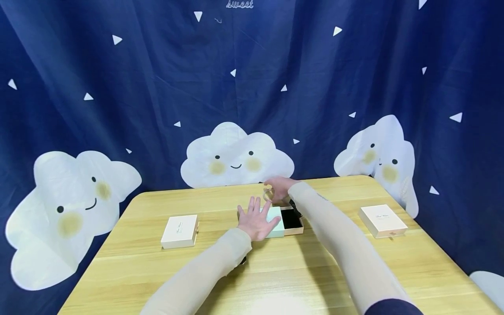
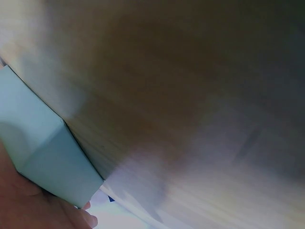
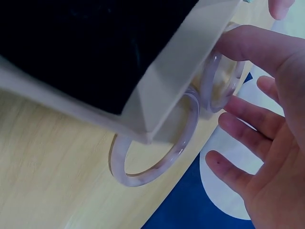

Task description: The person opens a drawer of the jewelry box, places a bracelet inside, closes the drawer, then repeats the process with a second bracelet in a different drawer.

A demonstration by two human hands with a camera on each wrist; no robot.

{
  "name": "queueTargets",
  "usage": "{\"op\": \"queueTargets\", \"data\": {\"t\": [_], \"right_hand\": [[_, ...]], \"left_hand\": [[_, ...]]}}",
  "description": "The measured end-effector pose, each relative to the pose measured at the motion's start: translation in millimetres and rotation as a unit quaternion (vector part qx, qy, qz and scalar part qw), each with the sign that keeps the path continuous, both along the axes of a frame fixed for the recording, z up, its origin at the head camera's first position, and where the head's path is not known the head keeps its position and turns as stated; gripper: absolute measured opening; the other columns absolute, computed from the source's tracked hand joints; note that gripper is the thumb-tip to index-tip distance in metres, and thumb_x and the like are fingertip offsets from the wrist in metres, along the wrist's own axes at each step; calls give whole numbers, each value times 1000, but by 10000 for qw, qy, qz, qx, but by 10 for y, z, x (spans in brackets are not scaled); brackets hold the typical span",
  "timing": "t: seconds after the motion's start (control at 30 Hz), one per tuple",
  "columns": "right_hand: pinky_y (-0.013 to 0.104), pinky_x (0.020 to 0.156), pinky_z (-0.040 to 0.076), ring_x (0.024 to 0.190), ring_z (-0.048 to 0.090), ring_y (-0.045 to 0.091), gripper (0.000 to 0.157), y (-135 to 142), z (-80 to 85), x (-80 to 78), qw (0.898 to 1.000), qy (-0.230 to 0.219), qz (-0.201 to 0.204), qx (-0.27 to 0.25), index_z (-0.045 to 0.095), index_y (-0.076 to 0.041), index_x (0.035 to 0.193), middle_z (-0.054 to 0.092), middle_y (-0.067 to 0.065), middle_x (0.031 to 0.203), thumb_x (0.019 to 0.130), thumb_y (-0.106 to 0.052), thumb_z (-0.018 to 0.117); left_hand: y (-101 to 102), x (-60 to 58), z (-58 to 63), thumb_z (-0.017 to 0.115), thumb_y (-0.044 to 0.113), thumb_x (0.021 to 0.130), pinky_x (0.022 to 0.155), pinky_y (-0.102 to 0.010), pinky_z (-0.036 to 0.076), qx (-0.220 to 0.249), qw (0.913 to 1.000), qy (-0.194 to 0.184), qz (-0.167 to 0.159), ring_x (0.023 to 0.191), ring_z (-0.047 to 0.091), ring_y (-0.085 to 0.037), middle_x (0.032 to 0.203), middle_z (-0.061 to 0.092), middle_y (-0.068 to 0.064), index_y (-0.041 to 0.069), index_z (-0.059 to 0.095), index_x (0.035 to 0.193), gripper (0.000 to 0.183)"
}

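Note:
My left hand point(image 1: 257, 223) lies with fingers spread on the mint-green box sleeve point(image 1: 275, 227), which the left wrist view shows close up as a pale green corner point(image 2: 62, 162). Out of the sleeve's right side stands the pink-edged drawer point(image 1: 296, 230), with a black lining point(image 3: 95, 43). Behind the drawer, my right hand point(image 1: 280, 187) pinches a translucent pale bangle point(image 3: 208, 88) between thumb and fingers. A second pale bangle point(image 3: 157, 171) is beside the drawer's corner in the right wrist view, partly hidden by it.
A closed white box point(image 1: 180, 231) lies on the left of the wooden table point(image 1: 149, 271). Another white box point(image 1: 383, 221) with a pinkish side lies on the right. A dark blue curtain point(image 1: 157, 57) with clouds hangs behind the table's far edge.

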State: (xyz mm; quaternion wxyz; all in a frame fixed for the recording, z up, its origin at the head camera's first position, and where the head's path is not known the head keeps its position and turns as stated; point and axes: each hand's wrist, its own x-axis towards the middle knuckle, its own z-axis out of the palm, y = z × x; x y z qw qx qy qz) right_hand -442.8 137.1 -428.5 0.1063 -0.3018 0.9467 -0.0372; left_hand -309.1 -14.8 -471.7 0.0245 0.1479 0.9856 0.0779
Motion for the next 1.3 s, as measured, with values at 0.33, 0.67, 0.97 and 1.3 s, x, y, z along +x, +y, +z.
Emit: {"op": "queueTargets", "data": {"t": [0.33,0.67,0.97,1.3], "right_hand": [[43,104,48,122,58,28,88,37,98,67,9999,31,-119,-11,44,-4,150,55,16,145,76,-27,86],[46,104,49,124,60,29,91,155,185,80,9998,90,-86,-179,40,-11,154,58,15,144,77,-25,87],[45,98,52,116,64,27,81,241,358,237,9988,243,88,-410,40,-13,153,63,16,135,84,-26,79],[47,97,53,116,63,30,85,331,505,457,9987,103,55,-501,34,-14,156,65,18,130,84,-24,78]], "left_hand": [[9,14,13,17,75,97,115,-75,8,45,10000,-55,-16,157,3,-32,169,14,-13,32,17,163,79],[8,14,-7,18,75,97,115,-75,10,12,10000,-22,0,157,4,-32,169,14,-12,31,19,163,79],[-21,-17,-20,16,76,96,115,-74,11,-116,9999,5,30,157,4,-32,170,14,-12,31,18,163,80],[-38,9,20,16,76,97,116,-73,10,-136,9999,-74,37,157,2,-31,170,11,-11,32,16,163,79]]}}
